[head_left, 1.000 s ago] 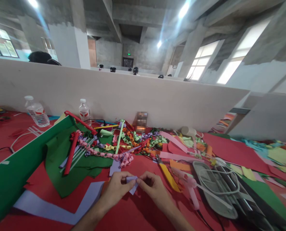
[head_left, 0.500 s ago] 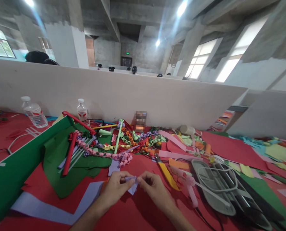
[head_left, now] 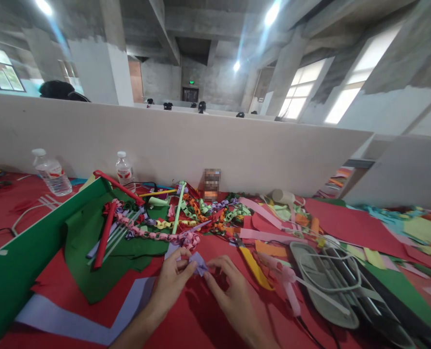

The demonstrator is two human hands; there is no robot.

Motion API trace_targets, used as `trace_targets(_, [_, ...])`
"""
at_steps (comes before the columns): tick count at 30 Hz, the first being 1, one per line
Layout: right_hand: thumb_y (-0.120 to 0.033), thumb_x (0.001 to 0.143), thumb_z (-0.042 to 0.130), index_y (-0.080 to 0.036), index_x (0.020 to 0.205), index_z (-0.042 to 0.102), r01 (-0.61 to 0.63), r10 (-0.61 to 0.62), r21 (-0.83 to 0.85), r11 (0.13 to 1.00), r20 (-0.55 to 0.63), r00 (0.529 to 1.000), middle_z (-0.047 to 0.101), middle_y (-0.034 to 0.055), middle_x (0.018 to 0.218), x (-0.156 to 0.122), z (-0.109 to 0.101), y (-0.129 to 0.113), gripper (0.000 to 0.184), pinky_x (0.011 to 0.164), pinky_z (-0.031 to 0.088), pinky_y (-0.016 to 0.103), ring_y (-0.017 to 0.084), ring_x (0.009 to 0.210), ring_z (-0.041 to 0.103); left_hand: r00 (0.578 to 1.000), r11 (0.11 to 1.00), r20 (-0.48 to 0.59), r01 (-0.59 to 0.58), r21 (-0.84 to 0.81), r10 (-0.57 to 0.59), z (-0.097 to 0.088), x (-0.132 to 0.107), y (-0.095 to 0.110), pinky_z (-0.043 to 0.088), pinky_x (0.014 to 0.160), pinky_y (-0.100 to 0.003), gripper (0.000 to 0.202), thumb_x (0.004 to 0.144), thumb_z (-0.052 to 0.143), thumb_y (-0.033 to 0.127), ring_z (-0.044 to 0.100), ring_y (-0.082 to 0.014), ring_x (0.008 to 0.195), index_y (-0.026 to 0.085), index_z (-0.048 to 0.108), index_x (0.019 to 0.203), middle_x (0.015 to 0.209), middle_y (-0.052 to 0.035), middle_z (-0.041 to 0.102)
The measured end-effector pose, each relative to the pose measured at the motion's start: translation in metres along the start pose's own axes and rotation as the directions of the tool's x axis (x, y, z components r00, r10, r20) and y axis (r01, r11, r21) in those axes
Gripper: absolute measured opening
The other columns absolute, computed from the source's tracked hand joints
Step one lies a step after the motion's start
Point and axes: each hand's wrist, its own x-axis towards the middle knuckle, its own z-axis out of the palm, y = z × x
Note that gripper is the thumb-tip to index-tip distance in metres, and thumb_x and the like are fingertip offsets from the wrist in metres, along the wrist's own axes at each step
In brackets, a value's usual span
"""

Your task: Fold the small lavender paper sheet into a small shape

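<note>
A small piece of folded purple paper point(head_left: 198, 264) is pinched between the thumb and fingers of my left hand point(head_left: 174, 274), above the red work surface. Close against the paper's right edge is my right hand point(head_left: 229, 283), its thumb and fingers apart; whether a fingertip touches the paper I cannot tell. Behind my left hand a purple paper strip point(head_left: 172, 250) lies partly hidden. Paper chains point(head_left: 157, 235) in pink, yellow, orange, green and purple are heaped beyond both hands. A yellow utility knife point(head_left: 253, 266) lies to the right of my right hand.
A pink glue gun point(head_left: 288, 286) with a cable and a grey tray point(head_left: 310, 291) are at the right. Green paper point(head_left: 92, 271), rolled red paper point(head_left: 105, 235) and a green board point(head_left: 26, 257) lie left. Two water bottles point(head_left: 124, 169) stand near the white partition point(head_left: 164, 140).
The purple paper has turned and lifted slightly in my left hand. My right fingers have loosened from their pinch on it and spread apart.
</note>
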Motion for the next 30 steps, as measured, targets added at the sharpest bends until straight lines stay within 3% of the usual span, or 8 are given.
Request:
trace_targets(6, [-0.029, 0.093, 0.060, -0.021, 0.097, 0.066, -0.007, 0.007, -0.001, 1.000, -0.049, 0.999, 0.064, 0.0067, 0.096, 0.001, 0.000, 0.006, 0.010, 0.077, 0.049, 0.030, 0.022, 0.088, 0.063, 0.999, 0.991, 0.046, -0.026, 0.129, 0.020, 0.003, -0.006, 0.002, 0.040, 0.055, -0.022, 0.037, 0.084, 0.068, 0.054, 0.062, -0.0157, 0.058, 0.021, 0.057, 0.097, 0.059, 0.0044, 0.066])
trace_targets(12, [-0.027, 0.092, 0.061, -0.021, 0.092, 0.064, -0.031, 0.034, 0.070, 0.997, -0.050, 0.998, 0.064, 0.0051, 0.094, 0.003, 0.002, 0.012, 0.007, 0.080, 0.047, 0.031, 0.022, 0.089, 0.062, 0.995, 0.986, 0.100, -0.003, 0.165, -0.014, 0.008, -0.010, 0.011, 0.049, 0.068, -0.027, 0.045, 0.083, 0.069, 0.052, 0.070, -0.0227, 0.077, 0.016, 0.066, 0.110, 0.083, -0.0071, 0.078])
trace_targets(16, [-0.027, 0.092, 0.061, -0.020, 0.084, 0.060, -0.039, 0.044, 0.098, 0.994, -0.046, 0.998, 0.060, 0.0035, 0.087, 0.004, 0.003, 0.013, 0.010, 0.075, 0.046, 0.029, 0.020, 0.083, 0.059, 0.988, 0.980, 0.152, 0.004, 0.200, -0.035, 0.010, -0.013, 0.016, 0.049, 0.072, -0.027, 0.042, 0.084, 0.068, 0.052, 0.070, -0.0253, 0.085, 0.015, 0.072, 0.103, 0.087, -0.0087, 0.077])
trace_targets(21, [-0.024, 0.090, 0.061, -0.019, 0.081, 0.059, -0.030, 0.031, 0.094, 0.995, -0.002, 1.000, 0.057, 0.0029, 0.087, 0.005, 0.000, 0.009, 0.011, 0.073, 0.044, 0.028, 0.019, 0.083, 0.057, 0.977, 0.972, 0.210, -0.009, 0.236, -0.042, 0.010, -0.013, 0.017, 0.044, 0.063, -0.024, 0.039, 0.087, 0.064, 0.052, 0.064, -0.0205, 0.075, 0.014, 0.075, 0.087, 0.077, -0.0042, 0.072])
trace_targets(26, [-0.021, 0.092, 0.060, -0.019, 0.081, 0.062, -0.025, 0.023, 0.063, 0.998, 0.033, 0.999, 0.058, 0.0031, 0.087, 0.005, -0.001, 0.008, 0.011, 0.073, 0.046, 0.028, 0.019, 0.081, 0.058, 0.970, 0.980, 0.242, -0.017, 0.197, -0.032, 0.009, -0.011, 0.013, 0.039, 0.058, -0.022, 0.041, 0.087, 0.065, 0.052, 0.056, -0.0155, 0.065, 0.012, 0.073, 0.081, 0.069, -0.0006, 0.066])
trace_targets(30, [-0.020, 0.094, 0.058, -0.021, 0.085, 0.066, 0.098, -0.099, -0.097, 0.990, -0.009, 0.995, 0.060, 0.0057, 0.093, 0.001, 0.000, 0.014, 0.012, 0.076, 0.048, 0.030, 0.021, 0.088, 0.060, 0.968, 0.994, 0.233, 0.080, 0.068, -0.094, 0.010, -0.010, 0.008, 0.048, 0.062, -0.025, 0.044, 0.080, 0.070, 0.057, 0.060, -0.0166, 0.065, 0.013, 0.076, 0.084, 0.066, -0.0006, 0.067])
